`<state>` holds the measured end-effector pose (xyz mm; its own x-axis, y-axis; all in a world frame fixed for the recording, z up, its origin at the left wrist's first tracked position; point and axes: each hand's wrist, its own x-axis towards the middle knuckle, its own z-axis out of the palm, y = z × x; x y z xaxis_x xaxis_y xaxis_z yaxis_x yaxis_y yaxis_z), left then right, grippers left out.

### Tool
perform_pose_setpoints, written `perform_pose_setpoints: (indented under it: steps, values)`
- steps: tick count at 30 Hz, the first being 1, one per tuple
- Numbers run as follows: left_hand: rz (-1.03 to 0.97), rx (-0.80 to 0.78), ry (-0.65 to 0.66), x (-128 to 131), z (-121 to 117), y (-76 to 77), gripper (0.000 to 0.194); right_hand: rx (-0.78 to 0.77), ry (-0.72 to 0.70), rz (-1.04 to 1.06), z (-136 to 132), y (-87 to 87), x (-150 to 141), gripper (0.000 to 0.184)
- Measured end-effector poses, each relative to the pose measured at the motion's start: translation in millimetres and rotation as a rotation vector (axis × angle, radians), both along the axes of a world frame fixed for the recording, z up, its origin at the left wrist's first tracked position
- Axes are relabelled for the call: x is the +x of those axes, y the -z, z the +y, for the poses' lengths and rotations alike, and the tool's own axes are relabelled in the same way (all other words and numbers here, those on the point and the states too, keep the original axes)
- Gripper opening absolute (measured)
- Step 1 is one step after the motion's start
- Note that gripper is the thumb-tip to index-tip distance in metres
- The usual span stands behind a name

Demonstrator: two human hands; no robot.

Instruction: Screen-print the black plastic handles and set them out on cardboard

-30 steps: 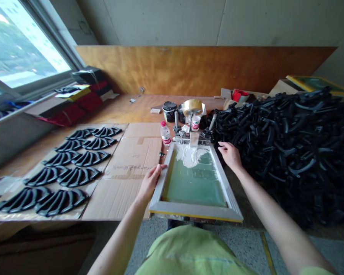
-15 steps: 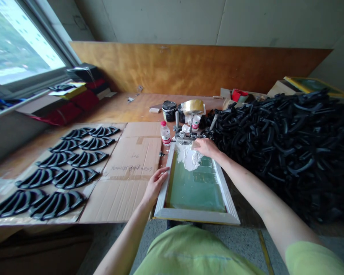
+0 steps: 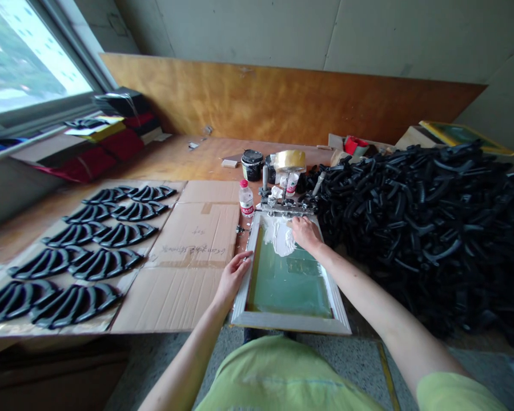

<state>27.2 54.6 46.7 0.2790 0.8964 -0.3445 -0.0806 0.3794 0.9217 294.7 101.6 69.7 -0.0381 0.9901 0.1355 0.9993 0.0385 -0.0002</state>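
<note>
A screen-printing frame [image 3: 291,323] with a green mesh [image 3: 289,282] lies flat in front of me, clamped at its far end. White ink [image 3: 277,237] is smeared at the top of the mesh. My right hand [image 3: 305,233] is curled, knuckles up, over the mesh beside the ink, gripping a squeegee that it mostly hides. My left hand [image 3: 232,275] rests on the frame's left rail with fingers stretched out, holding nothing.
A big heap of black plastic handles [image 3: 420,211] fills the right side. Several black parts [image 3: 89,240] lie in rows on flattened cardboard [image 3: 188,251] at the left. A water bottle [image 3: 245,200], a black ink pot [image 3: 252,164] and a tape roll [image 3: 289,160] stand behind the frame.
My right hand went from the frame's right edge to the squeegee at the far end, closed on it and has drawn it a little toward me. The left hand stayed on the rail.
</note>
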Motion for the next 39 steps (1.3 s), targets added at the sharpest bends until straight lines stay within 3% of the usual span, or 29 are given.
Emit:
perform_pose_setpoints:
  steps: [5,9,13,16,19,21,25,27,30,33,36,39]
  values:
    - [0.026,0.008,0.006,-0.5,-0.5,6.2,0.064,-0.08,-0.088,0.089,1.9,-21.4,-13.4,0.019]
    - [0.072,0.042,-0.018,0.5,-2.3,17.7,0.069,-0.135,-0.034,0.106,7.5,-34.0,-0.9,0.022]
    - [0.174,0.101,-0.062,1.9,-3.4,32.6,0.073,-0.1,0.095,0.042,11.0,-23.5,2.9,0.019]
    - [0.213,0.118,-0.052,1.8,-2.9,41.4,0.074,-0.075,0.11,0.029,8.7,-7.7,-6.1,0.018]
    - [0.228,0.133,-0.032,0.7,-1.8,46.4,0.072,-0.037,-0.001,0.051,-2.7,4.3,-15.9,0.018]
    - [0.235,0.136,-0.024,0.1,-1.1,48.2,0.07,-0.042,-0.161,0.07,-16.7,8.0,-17.4,0.017]
    - [0.245,0.132,-0.033,0.2,-0.9,49.3,0.069,-0.06,-0.53,0.133,-42.3,4.1,-4.6,0.017]
    - [0.25,0.131,-0.04,0.4,-1.4,48.5,0.069,-0.07,-0.611,0.185,-43.4,-1.4,3.3,0.014]
    - [0.248,0.126,-0.038,0.0,-1.7,45.9,0.07,-0.04,-0.527,0.248,-35.1,-4.9,6.4,0.01]
    - [0.229,0.115,-0.018,-1.2,-0.7,43.6,0.072,0.055,-0.415,0.232,-37.7,4.0,1.4,0.017]
    - [0.211,0.1,-0.003,-1.6,0.1,41.9,0.074,0.077,-0.488,0.219,-53.6,15.9,-0.2,0.023]
    - [0.204,0.092,-0.001,-1.0,-0.7,36.0,0.076,0.053,-0.497,0.284,-52.7,13.9,2.9,0.017]
